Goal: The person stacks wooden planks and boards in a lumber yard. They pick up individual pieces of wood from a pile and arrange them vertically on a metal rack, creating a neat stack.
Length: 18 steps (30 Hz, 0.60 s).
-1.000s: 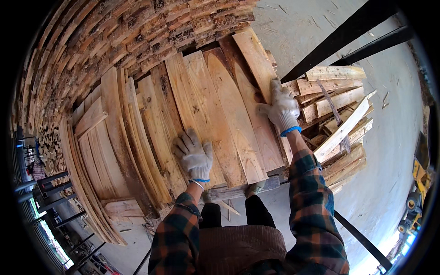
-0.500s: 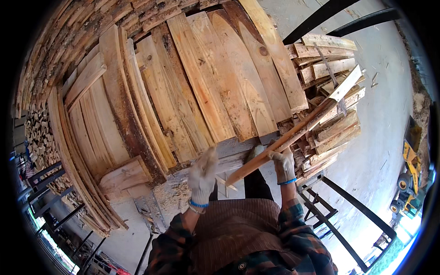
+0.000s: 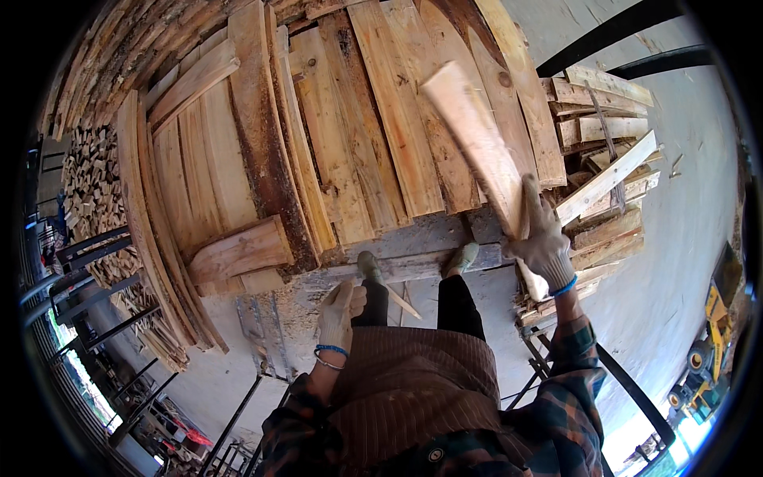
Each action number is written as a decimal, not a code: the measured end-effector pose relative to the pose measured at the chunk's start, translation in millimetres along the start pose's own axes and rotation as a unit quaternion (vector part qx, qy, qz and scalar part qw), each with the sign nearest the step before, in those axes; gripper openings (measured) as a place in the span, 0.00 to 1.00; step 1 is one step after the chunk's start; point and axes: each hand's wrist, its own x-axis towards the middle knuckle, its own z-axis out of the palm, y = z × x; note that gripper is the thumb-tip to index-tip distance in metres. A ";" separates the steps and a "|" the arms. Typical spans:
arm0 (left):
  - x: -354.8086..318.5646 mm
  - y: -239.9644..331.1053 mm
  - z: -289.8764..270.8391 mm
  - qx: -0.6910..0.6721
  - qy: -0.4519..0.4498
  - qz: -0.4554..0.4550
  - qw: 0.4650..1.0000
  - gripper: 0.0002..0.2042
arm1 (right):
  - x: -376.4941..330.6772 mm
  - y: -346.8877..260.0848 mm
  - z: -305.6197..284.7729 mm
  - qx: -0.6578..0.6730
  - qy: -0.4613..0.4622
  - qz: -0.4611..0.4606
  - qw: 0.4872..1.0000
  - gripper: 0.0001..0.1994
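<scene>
My right hand (image 3: pixel 542 241), in a pale work glove, grips the lower end of a wooden board (image 3: pixel 475 135). The board is blurred by motion and points up and to the left, above flat planks (image 3: pixel 389 111). Below my palm, a short pale end of wood shows. My left hand (image 3: pixel 340 308), also gloved, is closed in a loose fist in front of my brown striped apron (image 3: pixel 413 366). Nothing shows in its fingers, and it is apart from the planks.
Rough split pieces are piled at the right, with a pale board (image 3: pixel 608 176) slanting across them. Bark-edged slabs (image 3: pixel 151 215) stand at the left. Black metal bars (image 3: pixel 616 36) rise at upper right. My shoes (image 3: pixel 461 258) are by a low beam. A yellow loader (image 3: pixel 711 326) stands far right.
The board in my right hand has swung from slanting up-right to pointing up-left. My left hand has lowered slightly and its fingers have curled. The whole view has shifted.
</scene>
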 end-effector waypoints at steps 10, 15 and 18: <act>0.2 -18.3 58.5 0.220 0.014 0.090 0.971 0.19 | 127.7 -42.7 37.9 -0.305 -0.114 -0.238 0.915 0.38; 42.0 50.6 176.5 0.403 -0.019 0.339 0.850 0.23 | 120.6 -11.4 38.3 -0.117 0.002 -0.360 0.926 0.33; 99.7 79.2 236.8 0.542 0.034 0.522 0.658 0.26 | 107.7 16.5 1.0 0.115 0.081 -0.225 0.964 0.36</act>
